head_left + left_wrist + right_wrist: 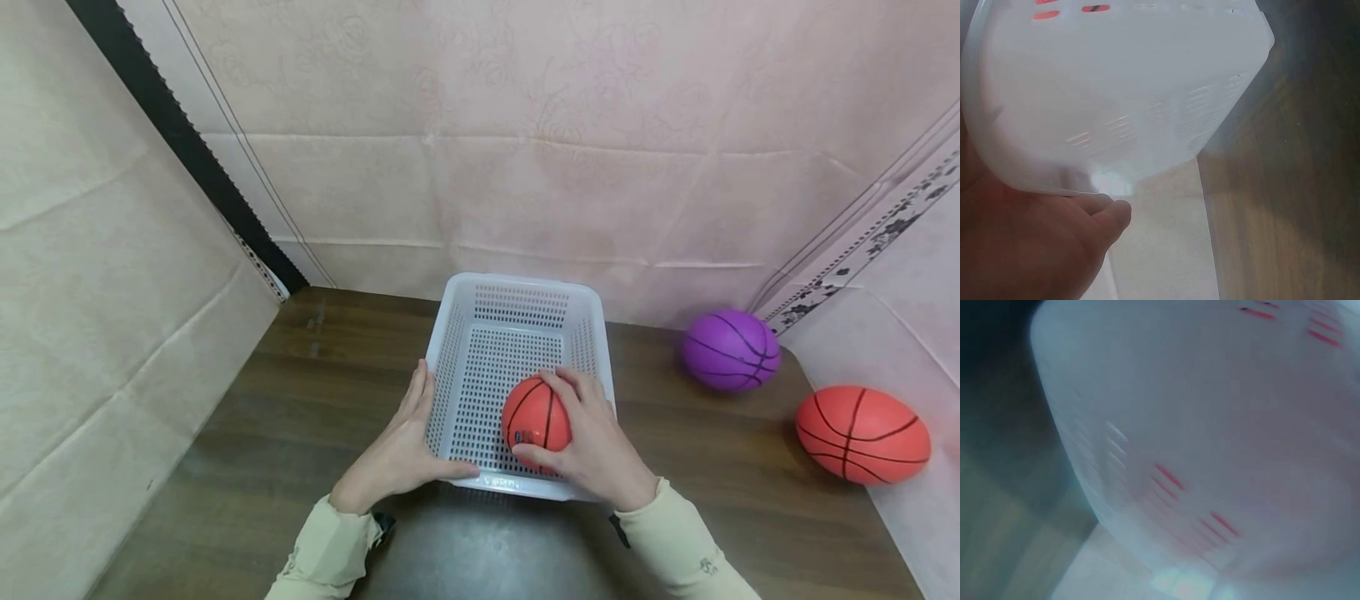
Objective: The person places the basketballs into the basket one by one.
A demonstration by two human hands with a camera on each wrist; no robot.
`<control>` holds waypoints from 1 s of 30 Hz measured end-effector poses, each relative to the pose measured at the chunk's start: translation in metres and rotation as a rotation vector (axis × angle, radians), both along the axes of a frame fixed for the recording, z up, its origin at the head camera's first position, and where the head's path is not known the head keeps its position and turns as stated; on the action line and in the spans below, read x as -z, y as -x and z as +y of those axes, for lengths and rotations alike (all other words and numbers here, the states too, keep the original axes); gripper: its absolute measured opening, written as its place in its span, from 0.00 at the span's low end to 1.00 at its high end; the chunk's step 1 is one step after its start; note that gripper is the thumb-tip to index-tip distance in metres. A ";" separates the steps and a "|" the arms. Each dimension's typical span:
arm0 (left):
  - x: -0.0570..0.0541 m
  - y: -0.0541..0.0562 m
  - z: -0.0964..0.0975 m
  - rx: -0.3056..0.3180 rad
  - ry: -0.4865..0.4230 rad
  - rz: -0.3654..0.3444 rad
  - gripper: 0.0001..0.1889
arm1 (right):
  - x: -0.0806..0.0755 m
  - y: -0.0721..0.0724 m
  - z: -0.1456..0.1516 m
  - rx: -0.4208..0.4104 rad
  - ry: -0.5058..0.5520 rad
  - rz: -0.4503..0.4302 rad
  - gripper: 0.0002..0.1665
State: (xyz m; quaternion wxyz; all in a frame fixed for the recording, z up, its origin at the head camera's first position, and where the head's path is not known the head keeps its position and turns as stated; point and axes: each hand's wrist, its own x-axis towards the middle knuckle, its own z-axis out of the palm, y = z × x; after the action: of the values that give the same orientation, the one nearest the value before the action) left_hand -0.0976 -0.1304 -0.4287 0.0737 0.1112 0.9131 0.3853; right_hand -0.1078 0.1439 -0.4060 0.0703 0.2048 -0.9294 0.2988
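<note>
A small orange-red basketball (534, 421) with black lines sits inside a white perforated plastic basket (525, 282), towards its front right. My right hand (592, 437) holds this ball from the right, fingers over its top and thumb across its near side. At the basket's front left corner is my left hand (401, 450); its fingers lie along the outer left wall and its thumb stretches along the front rim. In the left wrist view, the left fingers (1100, 212) touch the rim. The right wrist view shows the basket wall (1210, 425) with red through its slots; the right hand is not visible there.
To the right, a purple ball (731, 351) rests on the dark wooden table (300, 417) near the back curtain (525, 192). Another orange-red ball (862, 435) sits at the right edge against the side curtain. A pale curtain (112, 333) also borders the left side.
</note>
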 end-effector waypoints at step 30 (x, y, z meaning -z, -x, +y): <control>0.000 0.000 0.000 0.011 -0.010 0.035 0.76 | 0.019 0.002 -0.003 -0.028 -0.085 -0.032 0.59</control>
State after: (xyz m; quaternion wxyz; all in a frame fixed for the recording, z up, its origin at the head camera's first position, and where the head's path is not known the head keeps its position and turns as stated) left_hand -0.0973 -0.1306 -0.4289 0.0593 0.1234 0.9116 0.3875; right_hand -0.1101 0.1410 -0.4246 0.0423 0.2158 -0.9393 0.2633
